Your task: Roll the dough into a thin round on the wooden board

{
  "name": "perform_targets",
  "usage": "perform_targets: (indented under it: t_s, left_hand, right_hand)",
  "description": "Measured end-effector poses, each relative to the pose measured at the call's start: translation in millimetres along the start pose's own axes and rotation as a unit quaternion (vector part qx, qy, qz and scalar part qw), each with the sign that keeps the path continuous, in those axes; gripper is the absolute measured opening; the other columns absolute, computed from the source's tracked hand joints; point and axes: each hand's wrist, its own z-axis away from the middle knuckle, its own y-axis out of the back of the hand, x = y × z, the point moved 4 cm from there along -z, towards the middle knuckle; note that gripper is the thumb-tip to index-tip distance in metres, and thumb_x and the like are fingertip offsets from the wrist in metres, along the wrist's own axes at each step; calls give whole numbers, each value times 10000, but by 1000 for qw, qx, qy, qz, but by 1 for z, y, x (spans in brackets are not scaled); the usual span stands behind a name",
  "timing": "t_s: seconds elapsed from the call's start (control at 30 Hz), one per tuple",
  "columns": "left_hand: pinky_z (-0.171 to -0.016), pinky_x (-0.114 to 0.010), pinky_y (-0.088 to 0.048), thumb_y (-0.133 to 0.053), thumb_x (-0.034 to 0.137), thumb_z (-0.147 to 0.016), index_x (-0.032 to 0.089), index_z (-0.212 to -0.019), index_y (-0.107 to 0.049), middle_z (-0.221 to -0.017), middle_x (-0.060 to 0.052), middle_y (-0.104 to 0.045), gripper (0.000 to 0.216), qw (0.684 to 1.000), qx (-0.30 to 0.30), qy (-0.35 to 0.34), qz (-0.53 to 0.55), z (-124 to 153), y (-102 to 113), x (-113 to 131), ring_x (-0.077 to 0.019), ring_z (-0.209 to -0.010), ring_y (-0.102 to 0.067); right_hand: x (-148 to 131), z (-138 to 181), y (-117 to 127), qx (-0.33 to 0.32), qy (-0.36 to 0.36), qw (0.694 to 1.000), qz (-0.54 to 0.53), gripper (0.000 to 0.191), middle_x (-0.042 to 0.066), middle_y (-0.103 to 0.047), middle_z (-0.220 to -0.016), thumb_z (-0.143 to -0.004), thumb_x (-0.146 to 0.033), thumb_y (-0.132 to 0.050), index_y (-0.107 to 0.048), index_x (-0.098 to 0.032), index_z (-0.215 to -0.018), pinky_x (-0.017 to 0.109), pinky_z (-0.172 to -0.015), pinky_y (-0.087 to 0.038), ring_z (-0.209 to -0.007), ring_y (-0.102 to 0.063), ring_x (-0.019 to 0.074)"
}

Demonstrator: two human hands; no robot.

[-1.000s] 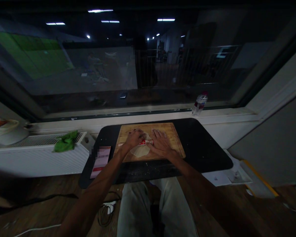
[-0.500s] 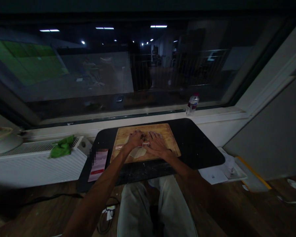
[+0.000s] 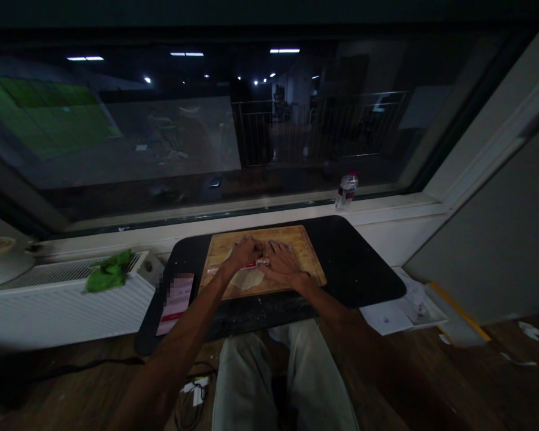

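Note:
Both hands are over the wooden cutting board (image 3: 312, 263). My left hand (image 3: 246, 251) bends its fingers over a long, narrow red-and-white roll (image 3: 263, 261), whose kind I cannot make out. A pale end of what may be the same roll shows left of that hand. My right hand (image 3: 284, 260) lies on the roll's right part with its fingers stretched and spread. Below the hands, a thin pale sheet (image 3: 247, 279) lies flat on the board; whether it is dough or paper I cannot tell. My fingers hide much of the roll.
The board stands on a black tabletop (image 3: 363, 263) under a window. A pink-screened phone or tablet (image 3: 176, 302) lies at its left. On the sill stands a water bottle (image 3: 346, 190). A green cloth (image 3: 110, 272) hangs on the radiator (image 3: 72, 311); papers (image 3: 386, 317) lie at right.
More of a red strip on the roll shows beside my left hand. My hands stay over the board, and the whole view has shifted slightly.

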Motion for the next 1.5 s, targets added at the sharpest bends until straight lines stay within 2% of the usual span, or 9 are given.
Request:
perform_targets:
  t_s: [0.33,0.43,0.53,0.67,0.8,0.9,1.07,1.27,1.5]
  left_hand:
    - [-1195,-414,-533,-338,500,-1190,209,-1214,-804,-1263,-119,-839,550,986,-17,-152,69,22,2,-2,-278,-1249,-738]
    - [-1206,-393,-522,-250,558,-1195,217,-1410,-732,-1377,-111,-822,629,978,-19,-165,128,28,10,1,-273,-1304,-742]
    - [-1255,-398,-487,-227,623,-1181,209,-1643,-572,-1570,-128,-733,710,976,-20,-124,176,32,13,-4,-288,-1452,-691]
    - [-1295,-451,-456,-298,643,-1161,196,-1727,-478,-1596,-151,-711,743,979,-25,-64,194,33,8,-21,-320,-1511,-656]
    - [-1213,-440,-535,-390,408,-1158,194,-1712,-482,-1432,-134,-804,601,976,13,-56,208,35,5,-32,-282,-1351,-751]
    - [-1211,-480,-531,-432,260,-1120,162,-1642,-545,-1414,-163,-797,543,994,51,-2,94,42,9,-34,-303,-1364,-723]
    - [-1226,-627,-471,-409,326,-1149,130,-1594,-593,-1580,-240,-664,520,982,83,100,-138,49,20,-31,-424,-1481,-598]
    - [-1242,-587,-454,-377,350,-1164,163,-1676,-534,-1647,-205,-617,567,983,41,103,-150,23,21,-43,-404,-1549,-526]
    - [-1249,-620,-437,-369,362,-1160,177,-1714,-498,-1694,-220,-571,598,980,74,107,-148,25,17,-45,-416,-1591,-475]
  right_hand:
    - [9,-16,-10,28,1,1000,3,748,220,-562,-1717,-1136,-536,-537,-449,-114,-1748,564,-1300,-349,-1557,-506,374]
    - [9,-23,-6,23,3,1000,10,750,219,-555,-1721,-1134,-553,-553,-467,-121,-1742,550,-1295,-359,-1569,-492,376]
    - [9,-30,-3,18,-4,1000,18,725,210,-531,-1745,-1150,-544,-517,-465,-143,-1753,568,-1314,-337,-1594,-471,377]
    - [10,-40,-2,5,-21,999,25,739,202,-522,-1757,-1156,-583,-479,-450,-176,-1773,620,-1344,-291,-1620,-445,400]
    - [11,-51,-4,-13,-12,999,40,680,157,-530,-1767,-1172,-568,-427,-477,-239,-1765,648,-1354,-276,-1642,-420,391]
    - [13,-60,-5,-22,-22,999,41,667,157,-513,-1781,-1177,-542,-406,-490,-228,-1759,644,-1359,-265,-1644,-418,387]
    - [17,-76,-6,-45,-37,997,47,683,181,-457,-1812,-1157,-481,-422,-447,-220,-1787,650,-1357,-252,-1657,-389,395]
    - [21,-95,-4,-59,-49,996,37,721,198,-444,-1813,-1150,-465,-418,-348,-235,-1830,673,-1350,-254,-1652,-394,396]
    - [21,-95,-8,-47,-46,997,39,725,193,-432,-1823,-1151,-470,-438,-348,-236,-1831,672,-1356,-259,-1668,-384,395]
